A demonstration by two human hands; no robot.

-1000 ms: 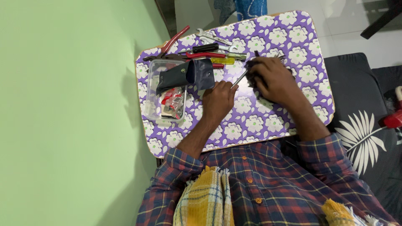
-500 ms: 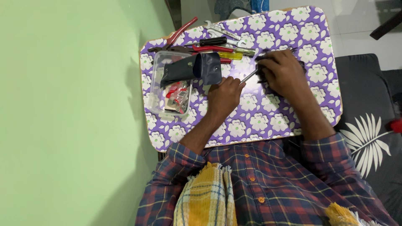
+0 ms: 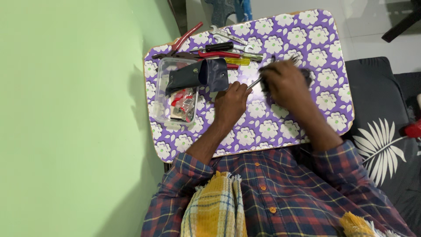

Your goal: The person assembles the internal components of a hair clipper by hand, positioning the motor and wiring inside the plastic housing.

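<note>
Two hands, one clear box

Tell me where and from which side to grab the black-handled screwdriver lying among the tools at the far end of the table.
Probably by the black handle of the black-handled screwdriver, pinched from above. It lies flat, and the red-handled pliers lie close along its near side, so the top looks the freest way in; its metal shaft runs right towards the wrench.

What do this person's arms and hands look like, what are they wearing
Both hands, left hand and right hand, are bare, with no gloves; rings or a watch cannot be made out. The forearms are uncovered: the checked shirt sleeves, dark blue and red, are rolled up near the elbows. A yellow checked cloth hangs at the chest.
</note>
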